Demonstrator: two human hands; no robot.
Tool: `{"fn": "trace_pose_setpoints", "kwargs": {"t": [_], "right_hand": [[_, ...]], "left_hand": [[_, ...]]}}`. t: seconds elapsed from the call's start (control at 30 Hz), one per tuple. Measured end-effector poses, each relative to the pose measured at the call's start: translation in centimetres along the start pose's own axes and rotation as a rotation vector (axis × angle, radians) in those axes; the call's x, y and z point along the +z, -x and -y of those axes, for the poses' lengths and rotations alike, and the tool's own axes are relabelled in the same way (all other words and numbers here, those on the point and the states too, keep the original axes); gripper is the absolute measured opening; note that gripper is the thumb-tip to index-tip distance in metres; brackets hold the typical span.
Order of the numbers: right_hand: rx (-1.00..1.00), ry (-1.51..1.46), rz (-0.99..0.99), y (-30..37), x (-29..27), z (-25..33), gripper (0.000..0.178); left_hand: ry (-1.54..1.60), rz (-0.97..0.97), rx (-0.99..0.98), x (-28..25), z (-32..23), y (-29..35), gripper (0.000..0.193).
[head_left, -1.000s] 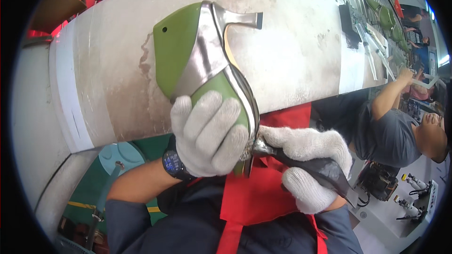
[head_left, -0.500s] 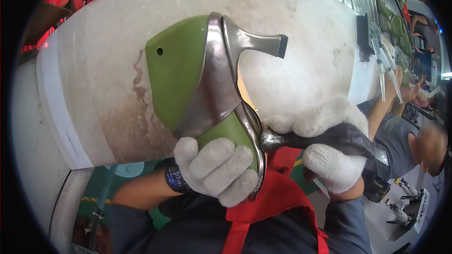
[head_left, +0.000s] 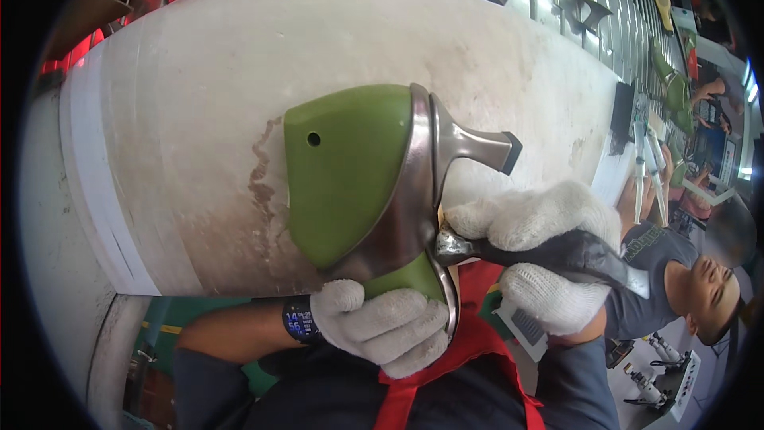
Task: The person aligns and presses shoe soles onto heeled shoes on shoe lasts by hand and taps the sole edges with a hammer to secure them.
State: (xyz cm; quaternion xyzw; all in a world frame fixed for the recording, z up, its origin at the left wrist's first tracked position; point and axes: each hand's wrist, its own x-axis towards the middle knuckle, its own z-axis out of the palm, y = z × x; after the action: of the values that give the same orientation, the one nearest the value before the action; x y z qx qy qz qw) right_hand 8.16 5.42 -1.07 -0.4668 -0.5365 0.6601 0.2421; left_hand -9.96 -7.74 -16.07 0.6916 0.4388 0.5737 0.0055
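Head view: left hand (head_left: 386, 326) clenched around the toe of a green shoe (head_left: 350, 179) (heel up) above the table (head_left: 199, 95); right hand (head_left: 549, 259) fisted on a dark tool (head_left: 557, 255), tip at the sole edge. A slip could gouge the upper.

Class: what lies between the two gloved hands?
Head view: the shoe's silvery sole edge, gripped by the left hand, met by the dark tool in the right hand.
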Motion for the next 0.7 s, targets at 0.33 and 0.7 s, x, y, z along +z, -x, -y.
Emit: {"fn": "trace_pose_setpoints", "kwargs": {"t": [0.33, 0.7], "right_hand": [[-0.047, 0.496, -0.050, 1.6, 1.3, -0.1, 0.039], [-0.188, 0.391, 0.058, -2.0, 0.1, 2.0, 0.029]], "left_hand": [[-0.008, -0.039, 0.009, 0.6, 0.1, -1.2, 0.039], [-0.080, -0.057, 0.084, 1.1, 0.8, -2.3, 0.047]]}}
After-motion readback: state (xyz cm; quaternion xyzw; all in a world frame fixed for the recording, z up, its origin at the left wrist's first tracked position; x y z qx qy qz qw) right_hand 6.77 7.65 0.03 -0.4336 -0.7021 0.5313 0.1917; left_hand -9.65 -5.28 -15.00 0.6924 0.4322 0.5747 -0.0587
